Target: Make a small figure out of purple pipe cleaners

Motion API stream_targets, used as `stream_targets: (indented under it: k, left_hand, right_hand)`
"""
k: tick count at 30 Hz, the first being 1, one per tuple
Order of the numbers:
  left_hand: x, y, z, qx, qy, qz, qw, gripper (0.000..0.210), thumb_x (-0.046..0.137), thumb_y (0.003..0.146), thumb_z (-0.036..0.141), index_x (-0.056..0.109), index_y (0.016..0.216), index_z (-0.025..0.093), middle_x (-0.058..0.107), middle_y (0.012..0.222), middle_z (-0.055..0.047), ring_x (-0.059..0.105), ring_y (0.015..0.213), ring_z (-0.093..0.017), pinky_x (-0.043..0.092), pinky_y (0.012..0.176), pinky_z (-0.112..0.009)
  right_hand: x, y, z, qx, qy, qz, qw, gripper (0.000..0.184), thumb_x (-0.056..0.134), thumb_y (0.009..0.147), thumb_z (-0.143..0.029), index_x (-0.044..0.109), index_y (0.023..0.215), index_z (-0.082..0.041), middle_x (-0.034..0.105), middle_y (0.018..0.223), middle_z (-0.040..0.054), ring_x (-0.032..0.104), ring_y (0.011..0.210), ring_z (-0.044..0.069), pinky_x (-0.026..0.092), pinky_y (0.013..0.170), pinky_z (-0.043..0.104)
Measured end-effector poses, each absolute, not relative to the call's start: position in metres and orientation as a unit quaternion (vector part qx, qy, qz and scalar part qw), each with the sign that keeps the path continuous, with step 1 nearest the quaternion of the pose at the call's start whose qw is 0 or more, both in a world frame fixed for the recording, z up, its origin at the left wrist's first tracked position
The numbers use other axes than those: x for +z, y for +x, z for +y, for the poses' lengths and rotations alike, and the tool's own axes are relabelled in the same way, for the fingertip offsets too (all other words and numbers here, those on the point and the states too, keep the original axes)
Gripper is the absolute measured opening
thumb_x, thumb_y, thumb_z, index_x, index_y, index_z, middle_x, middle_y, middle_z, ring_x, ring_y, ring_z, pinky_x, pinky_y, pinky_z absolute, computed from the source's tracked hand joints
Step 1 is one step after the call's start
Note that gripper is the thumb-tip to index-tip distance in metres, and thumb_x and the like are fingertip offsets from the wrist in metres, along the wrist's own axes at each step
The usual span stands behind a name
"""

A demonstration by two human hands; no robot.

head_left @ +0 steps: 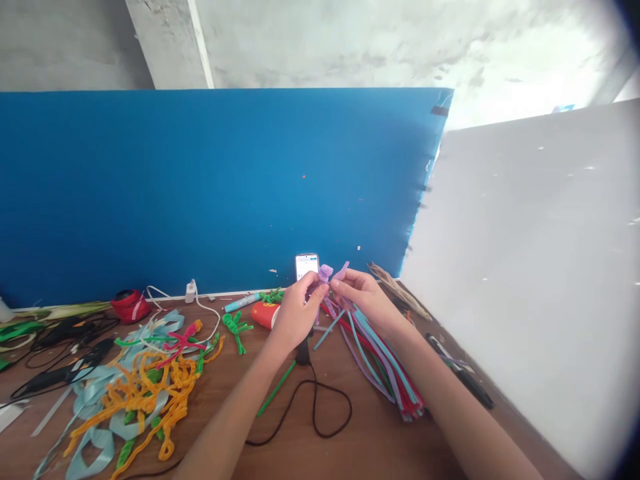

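Both my hands meet above the table, in front of a lit phone point(306, 263) that leans upright at the back. Between the fingertips is a purple pipe cleaner point(325, 272), its upper part coiled into a small lump and one end sticking up to the right. My left hand point(301, 303) pinches it below the lump. My right hand point(363, 293) pinches the part near the loose end. Beneath my right hand and forearm lies a bundle of loose pipe cleaners point(373, 357) in light blue, red, purple and green.
At left, orange pipe cleaners point(150, 387) lie tangled over light blue ribbon point(93, 400). A green pipe-cleaner figure point(237, 328), a red cup point(265, 314) and a blue marker point(242, 303) stand nearer the middle. A black cable point(333, 437) loops in front; dark pens point(460, 373) lie right.
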State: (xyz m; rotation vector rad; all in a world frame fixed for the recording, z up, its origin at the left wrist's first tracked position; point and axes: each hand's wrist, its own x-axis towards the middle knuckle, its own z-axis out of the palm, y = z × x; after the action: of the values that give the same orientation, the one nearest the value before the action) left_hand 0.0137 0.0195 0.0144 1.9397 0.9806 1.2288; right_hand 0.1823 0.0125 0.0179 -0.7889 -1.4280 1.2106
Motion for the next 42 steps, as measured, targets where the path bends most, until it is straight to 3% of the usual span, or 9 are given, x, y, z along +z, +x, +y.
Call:
stream_targets:
  k: [5,8,12,17,21,26,30,33,42]
  left_hand:
    - [0.009,0.018,0.019,0.461,0.724,0.401,0.318,0.025,0.051,0.095,0.040,0.060,0.087,0.018,0.060,0.079,0.000,0.049,0.072,-0.014,0.036,0.064,-0.024]
    - [0.007,0.021,0.019,0.472,0.683,0.392,0.397,0.027,0.055,0.092,0.041,0.056,0.082,0.017,0.053,0.073,0.002,0.046,0.067,-0.011,0.036,0.061,-0.022]
    - [0.009,0.022,0.018,0.473,0.555,0.369,0.576,0.033,0.065,0.084,0.044,0.051,0.073,0.016,0.043,0.062,0.005,0.038,0.052,-0.006,0.029,0.049,-0.019]
    - [0.014,0.024,0.013,0.472,0.422,0.341,0.695,0.034,0.078,0.072,0.036,0.051,0.071,0.016,0.045,0.063,0.006,0.040,0.051,-0.004,0.029,0.049,-0.017]
    - [0.015,0.024,0.013,0.486,0.432,0.329,0.685,0.034,0.078,0.073,0.039,0.053,0.072,0.015,0.046,0.064,0.005,0.041,0.052,-0.004,0.030,0.050,-0.018]
    - [0.014,0.017,0.022,0.571,0.569,0.351,0.477,0.030,0.064,0.087,0.044,0.056,0.078,0.016,0.054,0.072,0.003,0.046,0.061,-0.007,0.037,0.058,-0.020]
    - [0.013,0.012,0.026,0.588,0.614,0.357,0.389,0.027,0.059,0.092,0.045,0.057,0.089,0.018,0.057,0.077,0.001,0.050,0.068,-0.010,0.040,0.062,-0.020]
    - [0.013,0.013,0.023,0.567,0.644,0.345,0.380,0.026,0.058,0.092,0.044,0.058,0.089,0.018,0.058,0.078,0.001,0.051,0.070,-0.011,0.041,0.065,-0.021]
    - [0.020,0.013,0.017,0.522,0.689,0.365,0.346,0.022,0.057,0.091,0.038,0.063,0.084,0.017,0.060,0.075,0.002,0.050,0.068,-0.011,0.039,0.064,-0.021]
  right_hand:
    - [0.011,0.184,0.019,0.463,-0.343,-0.638,0.511,0.033,0.072,0.083,-0.050,0.060,0.085,-0.019,0.056,0.065,-0.0038,0.047,0.056,0.011,0.038,0.055,0.027]
    - [0.007,0.184,0.022,0.389,-0.354,-0.679,0.512,0.031,0.066,0.089,-0.049,0.059,0.083,-0.019,0.056,0.065,-0.0031,0.048,0.057,0.012,0.038,0.055,0.027]
    - [0.006,0.186,0.020,0.132,-0.337,-0.794,0.489,0.019,0.052,0.099,-0.028,0.060,0.085,-0.019,0.062,0.076,0.0014,0.053,0.068,0.014,0.038,0.063,0.028]
    - [0.011,0.194,0.013,-0.262,-0.287,-0.857,0.337,0.026,0.043,0.101,-0.012,0.059,0.082,-0.019,0.061,0.074,0.0034,0.047,0.067,0.016,0.029,0.061,0.032]
    - [0.012,0.197,0.011,-0.341,-0.275,-0.839,0.322,0.018,0.047,0.101,-0.013,0.064,0.097,-0.018,0.067,0.081,0.0047,0.052,0.073,0.018,0.032,0.063,0.033]
    - [0.005,0.192,0.016,-0.195,-0.364,-0.763,0.497,0.019,0.049,0.099,-0.018,0.068,0.100,-0.020,0.070,0.087,0.0078,0.057,0.079,0.020,0.039,0.070,0.034]
    - [0.009,0.187,0.016,0.224,-0.385,-0.725,0.525,0.039,0.048,0.100,-0.045,0.065,0.077,-0.019,0.061,0.063,0.0019,0.050,0.056,0.015,0.037,0.057,0.030]
    - [0.014,0.181,0.014,0.492,-0.326,-0.641,0.491,0.046,0.048,0.097,-0.058,0.067,0.084,-0.018,0.065,0.070,0.0024,0.051,0.052,0.012,0.034,0.050,0.027]
    - [0.012,0.171,0.012,0.564,-0.300,-0.536,0.552,0.027,0.076,0.079,-0.044,0.064,0.080,-0.019,0.058,0.070,-0.0028,0.043,0.052,0.008,0.030,0.049,0.024]
